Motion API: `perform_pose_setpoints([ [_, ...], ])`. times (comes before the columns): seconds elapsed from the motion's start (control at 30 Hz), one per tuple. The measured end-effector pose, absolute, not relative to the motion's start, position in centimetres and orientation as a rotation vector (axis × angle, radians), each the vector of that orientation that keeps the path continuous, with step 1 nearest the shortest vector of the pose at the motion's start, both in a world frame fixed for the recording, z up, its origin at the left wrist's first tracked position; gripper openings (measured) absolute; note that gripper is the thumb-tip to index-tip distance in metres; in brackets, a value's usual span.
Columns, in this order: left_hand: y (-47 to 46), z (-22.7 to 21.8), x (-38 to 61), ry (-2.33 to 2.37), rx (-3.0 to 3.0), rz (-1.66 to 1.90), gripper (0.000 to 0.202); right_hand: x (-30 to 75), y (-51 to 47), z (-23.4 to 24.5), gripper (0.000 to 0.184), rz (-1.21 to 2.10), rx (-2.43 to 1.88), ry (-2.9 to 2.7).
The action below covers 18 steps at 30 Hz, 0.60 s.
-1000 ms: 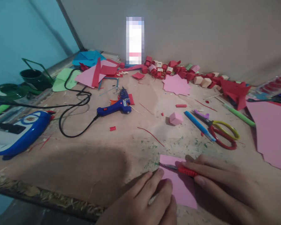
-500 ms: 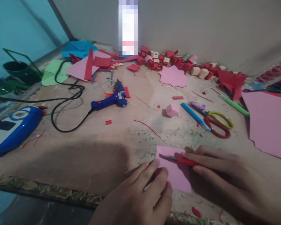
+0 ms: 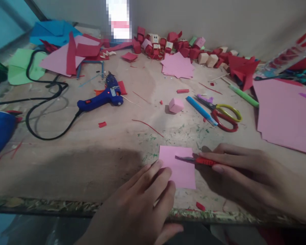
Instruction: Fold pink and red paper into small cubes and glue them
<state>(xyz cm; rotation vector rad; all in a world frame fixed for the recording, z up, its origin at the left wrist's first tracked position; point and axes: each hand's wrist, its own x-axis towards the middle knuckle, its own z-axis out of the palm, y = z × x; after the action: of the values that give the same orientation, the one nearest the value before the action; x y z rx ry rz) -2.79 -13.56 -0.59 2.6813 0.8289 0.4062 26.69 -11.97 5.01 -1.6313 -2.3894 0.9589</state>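
A small square of pink paper [image 3: 182, 177] lies flat on the table near its front edge. My left hand [image 3: 145, 200] rests over the paper's left side with its fingers stretched out, the fingertips touching the paper; it is open. In my right hand [image 3: 237, 166], a craft knife [image 3: 205, 161] with a red handle is pinched between thumb and fingers. Its thin metal blade points left over the upper part of the paper; I cannot tell whether it touches. Beyond the hands sits a folded pink paper cube [image 3: 176, 105].
Scissors [image 3: 225, 117] and a blue pen [image 3: 201, 110] lie behind my right hand. A blue glue gun [image 3: 100, 98] with a black cord is at the left. Pink sheets [image 3: 283, 112] are stacked at the right. Several small paper cubes [image 3: 185, 47] line the wall.
My view has shifted, so the whole table sits higher and further left. The knife's tip lies a little further right over the paper. My left hand still rests on the sheet.
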Motion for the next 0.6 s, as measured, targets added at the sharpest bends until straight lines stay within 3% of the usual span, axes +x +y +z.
perform_pose_setpoints([
  [0.27, -13.2, -0.4, -2.7, 0.812, 2.721, 0.426, 0.051, 29.6, -13.4, 4.6, 0.038, 0.881, -1.689, -2.423],
  [0.6, -12.8, -0.1, -2.5, 0.770, 2.662, 0.533, 0.053, 32.1, -14.9, 4.8, 0.032, 0.466, -1.793, -2.326],
])
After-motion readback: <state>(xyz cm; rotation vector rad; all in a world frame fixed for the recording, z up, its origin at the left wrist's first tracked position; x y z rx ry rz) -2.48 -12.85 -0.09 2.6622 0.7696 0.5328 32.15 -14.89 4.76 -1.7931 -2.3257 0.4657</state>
